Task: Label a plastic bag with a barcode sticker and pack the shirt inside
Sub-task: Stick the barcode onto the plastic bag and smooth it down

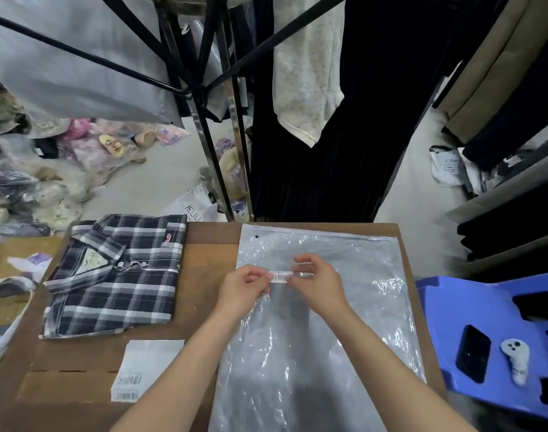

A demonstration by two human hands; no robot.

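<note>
Brown surface (204, 263): bag (322, 338) flat, shirt (116, 275) folded beside it. Left hand (244, 288) and right hand (316, 283) pinch sticker (280, 275) ends above bag.

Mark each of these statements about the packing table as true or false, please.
1. Both hands hold the barcode sticker above the plastic bag. True: left hand, right hand.
2. The plaid shirt is already inside the bag. False: it lies folded on the table, left of the bag.
3. A phone lies on the blue stool. True.
4. The sticker sheet lies on top of the shirt. False: it lies on the table, nearer the person than the shirt.
</note>
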